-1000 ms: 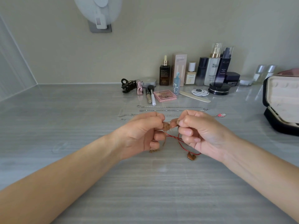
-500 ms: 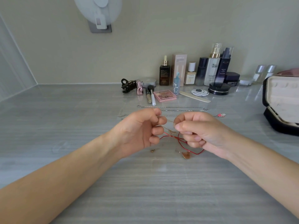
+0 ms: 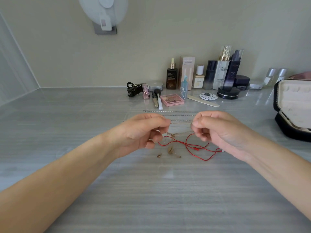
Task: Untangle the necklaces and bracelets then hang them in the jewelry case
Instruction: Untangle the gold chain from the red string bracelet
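Both hands stretch a thin chain over a tangle of red cord on the tabletop.

The left hand [image 3: 143,132] and right hand [image 3: 218,130] are held apart just above the grey tabletop [image 3: 151,190]. The curled fingers [image 3: 165,121] of each pinch one end of a fine gold chain [image 3: 180,122], which runs between them. Below it, a red cord [image 3: 190,145] loops across the tabletop and rises toward both hands, with a small brown pendant [image 3: 170,150] and a clasp [image 3: 159,155] lying beside it. Silver chains [image 3: 171,111] lie straight just behind the hands. The black jewelry case [image 3: 292,105] stands open at the far right, well apart from the tangle.
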A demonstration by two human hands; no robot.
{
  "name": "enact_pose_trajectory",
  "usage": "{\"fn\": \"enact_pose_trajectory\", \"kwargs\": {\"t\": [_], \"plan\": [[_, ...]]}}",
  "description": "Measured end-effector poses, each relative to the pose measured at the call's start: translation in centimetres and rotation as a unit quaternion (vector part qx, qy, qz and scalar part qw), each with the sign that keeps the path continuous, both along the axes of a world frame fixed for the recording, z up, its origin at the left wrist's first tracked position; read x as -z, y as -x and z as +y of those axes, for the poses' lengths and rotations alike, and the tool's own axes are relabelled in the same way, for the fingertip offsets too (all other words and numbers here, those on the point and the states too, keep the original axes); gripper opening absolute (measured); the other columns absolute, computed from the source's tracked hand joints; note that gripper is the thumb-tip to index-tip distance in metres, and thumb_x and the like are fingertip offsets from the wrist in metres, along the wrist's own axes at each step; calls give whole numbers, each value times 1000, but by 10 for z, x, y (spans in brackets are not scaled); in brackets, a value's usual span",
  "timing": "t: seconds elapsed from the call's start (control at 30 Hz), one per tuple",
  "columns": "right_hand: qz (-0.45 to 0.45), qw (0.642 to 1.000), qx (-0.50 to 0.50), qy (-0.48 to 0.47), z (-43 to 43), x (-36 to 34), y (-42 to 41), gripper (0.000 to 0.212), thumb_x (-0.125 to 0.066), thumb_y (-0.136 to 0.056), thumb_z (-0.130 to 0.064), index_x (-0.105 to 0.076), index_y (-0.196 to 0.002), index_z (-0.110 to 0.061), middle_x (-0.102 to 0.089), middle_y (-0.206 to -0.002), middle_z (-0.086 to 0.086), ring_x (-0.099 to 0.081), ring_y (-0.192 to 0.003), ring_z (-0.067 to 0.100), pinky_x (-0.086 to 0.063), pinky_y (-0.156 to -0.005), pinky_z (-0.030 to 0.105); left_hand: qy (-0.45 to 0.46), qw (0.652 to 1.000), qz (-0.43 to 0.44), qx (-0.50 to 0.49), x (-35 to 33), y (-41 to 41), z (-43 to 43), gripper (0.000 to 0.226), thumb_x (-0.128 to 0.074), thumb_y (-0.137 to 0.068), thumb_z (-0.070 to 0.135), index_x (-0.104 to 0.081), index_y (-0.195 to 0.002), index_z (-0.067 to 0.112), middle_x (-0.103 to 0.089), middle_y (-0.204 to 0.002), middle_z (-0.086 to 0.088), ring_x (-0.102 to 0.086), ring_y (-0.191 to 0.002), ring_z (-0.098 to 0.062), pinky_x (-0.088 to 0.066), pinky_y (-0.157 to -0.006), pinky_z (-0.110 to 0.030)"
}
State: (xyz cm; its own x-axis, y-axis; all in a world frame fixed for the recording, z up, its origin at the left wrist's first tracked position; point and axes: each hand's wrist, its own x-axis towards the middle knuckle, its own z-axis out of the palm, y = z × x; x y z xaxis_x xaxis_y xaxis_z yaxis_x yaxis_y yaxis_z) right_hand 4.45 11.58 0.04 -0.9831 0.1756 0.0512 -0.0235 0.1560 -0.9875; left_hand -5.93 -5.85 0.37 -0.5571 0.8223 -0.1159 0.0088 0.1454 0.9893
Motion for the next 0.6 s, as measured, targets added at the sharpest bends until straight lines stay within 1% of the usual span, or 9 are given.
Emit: {"fn": "enact_pose_trajectory", "kwargs": {"t": [0.03,0.1,0.17,0.23,0.33,0.4,0.47,0.53,0.6], "plan": [[4,1000,-3,13,-1,1,1,19,-55,-65,-18,-59,-46,-19,-58,-58,-4,-52,-58,8,-37,-57,22,-2,1000,-5,0,0,0,0,21,-63,-71,23,-52,-54,21,-49,-60,6,-39,-48,-9,-25,-44,-21],[11,996,-13,82,-3,2,2,24,-53,-65,-16,-61,-42,-18,-67,-66,-1,-62,-69,11,-45,-70,24,1,1000,-5,2,0,-1,0,22,-68,-69,23,-51,-55,20,-48,-61,5,-40,-49,-9,-25,-44,-20],[24,986,-21,163,-5,2,2,27,-52,-66,-13,-55,-40,-18,-63,-59,3,-64,-70,17,-52,-76,27,4,1000,-7,2,0,-2,1,22,-68,-70,23,-51,-55,20,-48,-61,5,-39,-50,-9,-25,-44,-20],[39,978,-22,206,-6,1,3,27,-53,-68,-13,-44,-43,-17,-48,-48,2,-58,-60,21,-53,-70,27,-1,1000,-16,0,0,-2,1,21,-63,-72,24,-52,-54,21,-48,-60,6,-40,-50,-9,-26,-44,-20],[52,981,-7,186,-6,0,2,26,-57,-69,-16,-40,-48,-17,-33,-44,-2,-38,-51,18,-43,-62,25,-18,999,-34,-2,0,-2,1,18,-57,-72,28,-52,-56,21,-49,-62,6,-41,-50,-9,-26,-46,-22],[56,983,-1,176,-6,-1,1,26,-58,-69,-17,-42,-49,-18,-31,-44,-3,-33,-48,15,-39,-54,22,-31,998,-50,4,0,-2,1,19,-56,-73,28,-53,-55,22,-54,-65,7,-45,-52,-9,-29,-47,-22],[59,981,-1,184,-8,-2,1,28,-58,-70,-17,-44,-46,-19,-31,-45,-5,-27,-51,15,-36,-51,22,-43,996,-77,13,0,-4,1,21,-55,-74,28,-54,-54,23,-59,-69,8,-47,-53,-8,-33,-47,-20],[58,980,-2,190,-8,-2,1,27,-58,-70,-17,-47,-46,-20,-35,-46,-6,-24,-56,16,-33,-53,24,-63,992,-107,14,-1,-6,2,22,-59,-75,26,-53,-54,23,-61,-70,9,-47,-52,-7,-35,-46,-18],[57,978,-2,199,-9,-3,1,26,-62,-71,-14,-51,-48,-18,-38,-44,-8,-24,-55,15,-31,-57,26,-77,990,-115,4,-1,-7,3,18,-57,-73,30,-52,-58,22,-61,-68,8,-45,-50,-8,-35,-46,-19]]}}
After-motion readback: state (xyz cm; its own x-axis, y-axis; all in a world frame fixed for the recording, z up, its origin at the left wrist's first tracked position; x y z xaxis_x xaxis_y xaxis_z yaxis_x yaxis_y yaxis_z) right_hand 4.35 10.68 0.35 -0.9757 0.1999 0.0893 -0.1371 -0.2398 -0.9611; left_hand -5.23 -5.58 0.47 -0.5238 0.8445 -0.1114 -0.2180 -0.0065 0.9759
